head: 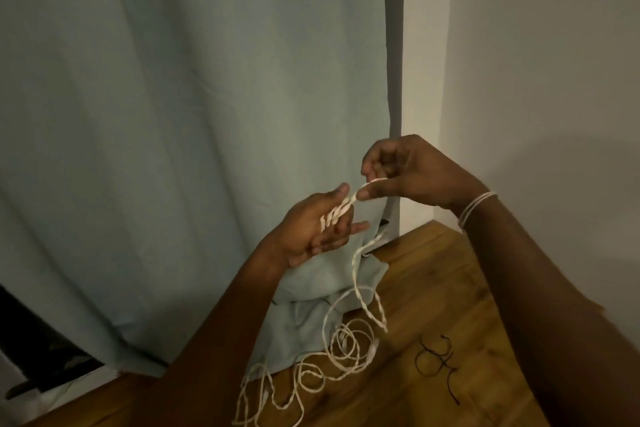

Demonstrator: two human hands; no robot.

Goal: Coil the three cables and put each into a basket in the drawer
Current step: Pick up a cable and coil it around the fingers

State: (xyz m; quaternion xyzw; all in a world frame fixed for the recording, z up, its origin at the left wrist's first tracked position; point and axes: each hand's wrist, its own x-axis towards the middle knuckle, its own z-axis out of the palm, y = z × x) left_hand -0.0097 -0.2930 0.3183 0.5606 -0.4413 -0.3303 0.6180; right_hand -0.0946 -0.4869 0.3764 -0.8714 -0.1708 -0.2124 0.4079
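White twisted cable: several turns wrapped round the fingers of the left hand, the rest hanging down to loose loops on the wooden floor. Left hand palm up, fingers nearly straight, cable wound over them. Right hand raised just beside it, thumb and forefinger pinching the cable's run, other fingers curled. Thin bangles on right wrist. Black cable lies apart on floor, right of the white loops. Pale blue curtain behind. No legible writing.
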